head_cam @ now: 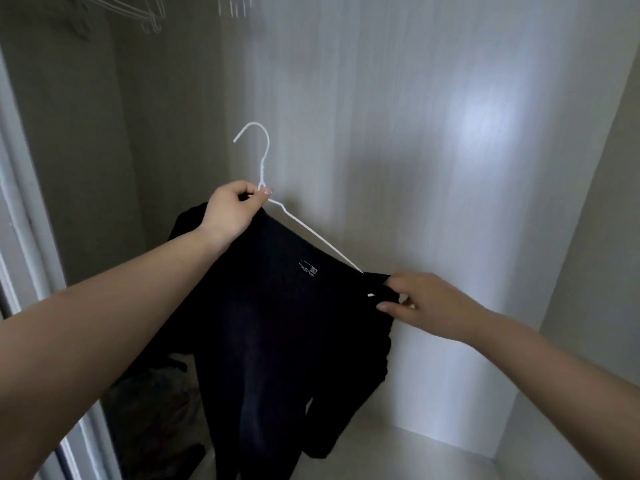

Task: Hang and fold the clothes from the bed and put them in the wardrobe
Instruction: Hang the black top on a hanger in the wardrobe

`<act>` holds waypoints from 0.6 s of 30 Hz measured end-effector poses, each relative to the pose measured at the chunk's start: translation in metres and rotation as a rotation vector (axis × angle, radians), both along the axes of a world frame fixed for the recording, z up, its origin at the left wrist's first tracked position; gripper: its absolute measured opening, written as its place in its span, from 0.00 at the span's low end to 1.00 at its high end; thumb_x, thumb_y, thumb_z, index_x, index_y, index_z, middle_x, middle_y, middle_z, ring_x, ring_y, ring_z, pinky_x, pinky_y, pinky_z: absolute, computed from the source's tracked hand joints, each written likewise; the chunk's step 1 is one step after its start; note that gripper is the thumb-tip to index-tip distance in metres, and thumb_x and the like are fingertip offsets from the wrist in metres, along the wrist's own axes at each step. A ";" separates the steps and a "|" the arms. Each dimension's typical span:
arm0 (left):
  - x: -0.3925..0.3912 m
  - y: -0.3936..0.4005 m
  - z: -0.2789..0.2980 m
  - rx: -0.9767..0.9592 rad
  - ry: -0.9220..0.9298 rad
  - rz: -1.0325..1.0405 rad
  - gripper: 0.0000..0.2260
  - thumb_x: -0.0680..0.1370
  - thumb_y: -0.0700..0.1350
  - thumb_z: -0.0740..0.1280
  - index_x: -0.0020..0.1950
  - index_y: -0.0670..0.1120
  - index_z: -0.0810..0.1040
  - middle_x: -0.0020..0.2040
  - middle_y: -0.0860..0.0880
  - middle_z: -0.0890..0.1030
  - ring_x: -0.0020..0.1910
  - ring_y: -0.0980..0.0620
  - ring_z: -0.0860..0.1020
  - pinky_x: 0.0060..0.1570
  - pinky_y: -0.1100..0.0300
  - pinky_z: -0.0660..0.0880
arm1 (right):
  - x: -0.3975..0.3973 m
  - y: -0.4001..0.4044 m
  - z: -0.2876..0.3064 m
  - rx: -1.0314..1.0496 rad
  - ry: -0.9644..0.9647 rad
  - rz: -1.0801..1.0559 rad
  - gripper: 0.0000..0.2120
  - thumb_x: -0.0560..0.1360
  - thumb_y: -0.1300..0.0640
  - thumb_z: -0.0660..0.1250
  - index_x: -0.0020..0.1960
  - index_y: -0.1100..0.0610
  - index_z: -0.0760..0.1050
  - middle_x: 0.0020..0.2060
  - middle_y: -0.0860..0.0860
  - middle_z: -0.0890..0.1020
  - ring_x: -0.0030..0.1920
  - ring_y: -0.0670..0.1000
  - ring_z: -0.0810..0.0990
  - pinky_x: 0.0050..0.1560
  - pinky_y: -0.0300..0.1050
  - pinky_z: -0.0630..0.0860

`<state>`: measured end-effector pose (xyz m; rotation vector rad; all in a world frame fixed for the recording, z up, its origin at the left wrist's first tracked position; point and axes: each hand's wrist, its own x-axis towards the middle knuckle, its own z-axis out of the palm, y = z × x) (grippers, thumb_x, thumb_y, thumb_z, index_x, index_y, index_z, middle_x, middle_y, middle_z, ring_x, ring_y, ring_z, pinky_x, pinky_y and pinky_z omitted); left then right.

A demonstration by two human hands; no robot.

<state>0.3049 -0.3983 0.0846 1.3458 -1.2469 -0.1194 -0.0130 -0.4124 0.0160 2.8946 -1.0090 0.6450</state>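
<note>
Both forearms reach forward into the wardrobe (433,116). Right hand (429,306) pinches the shoulder of a black shirt (277,323) at the hanger's end. Left hand (232,213) grips the white wire hanger (265,161) just below its hook, holding the draped shirt up. Farther up, blurred empty hangers (138,12) hang at the top.

Left hand (230,211) pinches the neck of a white wire hanger (264,157) carrying a black garment (277,323), right hand (426,304) pinches the garment's shoulder, before the pale wardrobe wall (415,133).
</note>
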 end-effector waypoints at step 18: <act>-0.057 0.000 0.004 0.039 -0.224 -0.181 0.11 0.75 0.56 0.69 0.41 0.50 0.80 0.37 0.54 0.79 0.38 0.56 0.75 0.42 0.62 0.70 | 0.016 0.014 0.055 -0.063 -0.304 -0.075 0.13 0.71 0.46 0.71 0.33 0.43 0.69 0.31 0.43 0.75 0.36 0.42 0.74 0.36 0.33 0.67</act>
